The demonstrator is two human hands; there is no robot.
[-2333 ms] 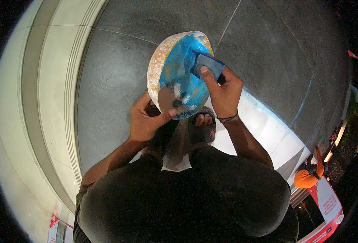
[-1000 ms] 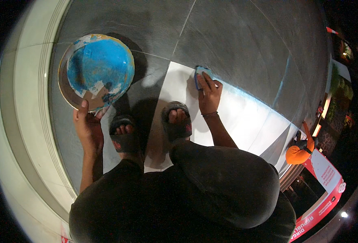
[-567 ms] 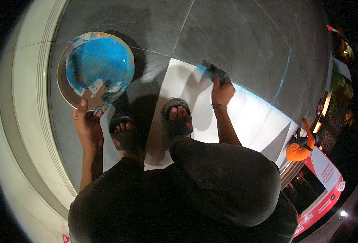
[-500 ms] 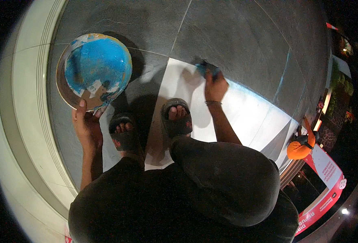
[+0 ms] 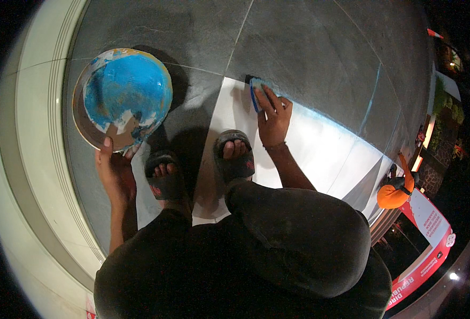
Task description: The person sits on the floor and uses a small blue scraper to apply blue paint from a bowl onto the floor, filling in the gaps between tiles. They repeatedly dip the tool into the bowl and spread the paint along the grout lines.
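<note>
At the left, a round shallow basin (image 5: 78, 114) holds wet blue paste (image 5: 126, 80), with white and tan smears near its near side. My left hand (image 5: 115, 165) grips the basin's near rim, thumb over the edge and fingers underneath. Right of centre, my right hand (image 5: 273, 116) presses on a blue-edged sponge-like pad (image 5: 255, 97), its fingers bent over it. The pad lies on the seam between a white floor tile (image 5: 298, 159) and the dark grey tiles (image 5: 309, 58). Pale blue residue (image 5: 336, 123) runs along that seam, to the right of my hand.
My sandalled feet (image 5: 236, 154) stand between the basin and the pad. A cream wall with a ledge (image 5: 38, 106) curves along the left. At far right are another person in orange (image 5: 394, 194) and a red and white banner (image 5: 431, 228).
My right hand has slid slightly left and toward me with the pad, turning it so its blue edge shows. The basin in my left hand has dropped slightly lower in view.
</note>
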